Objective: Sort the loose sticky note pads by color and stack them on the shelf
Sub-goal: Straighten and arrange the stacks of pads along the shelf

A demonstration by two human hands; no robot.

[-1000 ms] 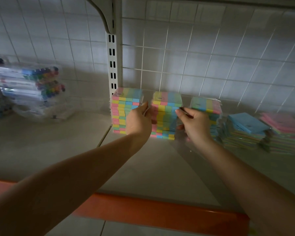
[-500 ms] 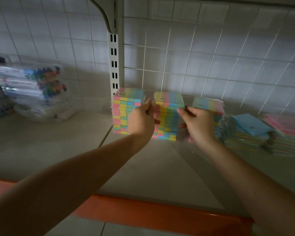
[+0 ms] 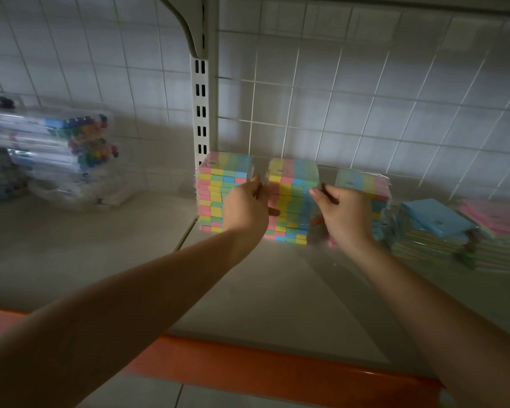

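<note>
Squeezing the middle stack [image 3: 292, 201] of striped pads between my left hand [image 3: 245, 207] and right hand [image 3: 343, 214], fingers curled round its sides on the shelf [image 3: 248, 290].

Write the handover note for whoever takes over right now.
Left hand: grips the left side of the middle stack.
Right hand: grips its right side.
Things: left stack by the upright, right stack behind the right hand, then a blue-topped pile and a pink-topped pile further right, all on the shelf.
Done: multicolour pads stand in three stacks.
Left: square up the middle stack, tidy the two leaning piles.
</note>
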